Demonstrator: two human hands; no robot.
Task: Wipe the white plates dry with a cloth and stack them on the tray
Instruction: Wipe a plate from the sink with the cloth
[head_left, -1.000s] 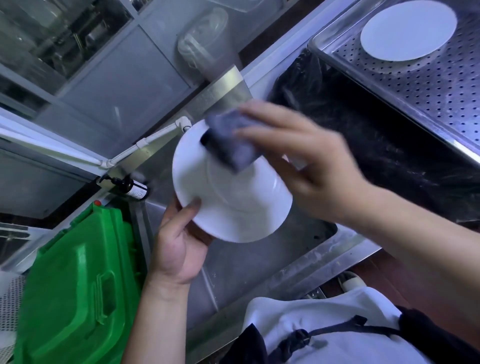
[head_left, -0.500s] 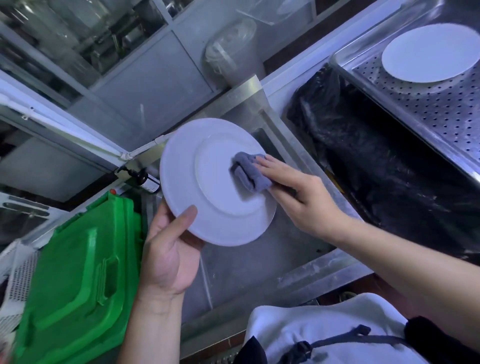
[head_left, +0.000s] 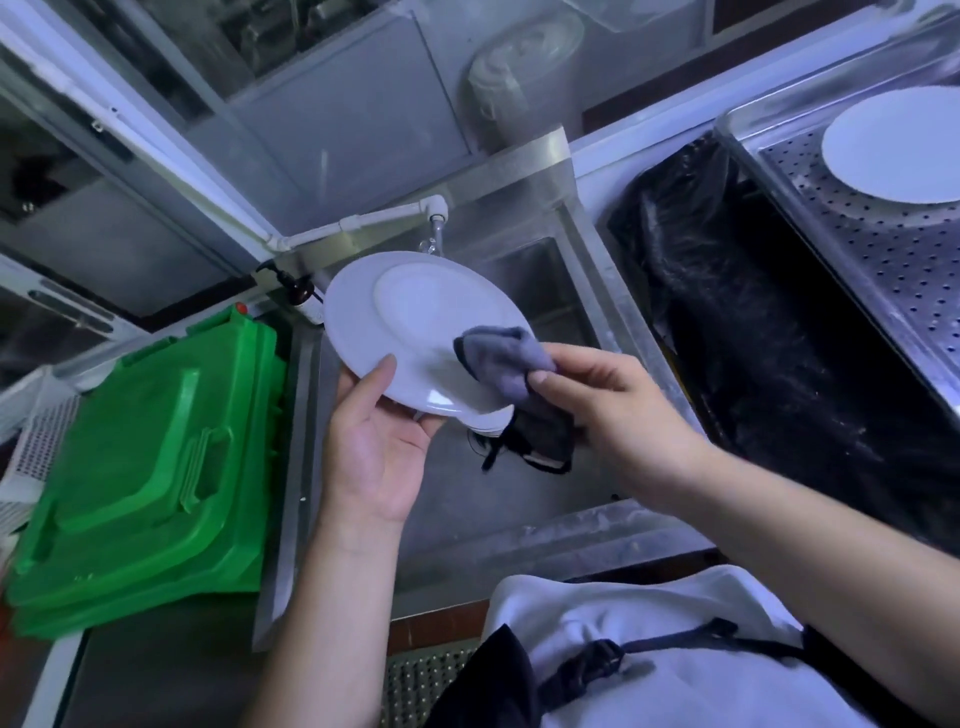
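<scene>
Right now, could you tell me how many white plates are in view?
2: one plate in the left hand over the sink, one plate on the perforated tray. White edges beneath the held one may be more.

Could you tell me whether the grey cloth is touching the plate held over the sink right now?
Touching: in the head view, the right hand presses the cloth against the plate, no gap visible.
</scene>
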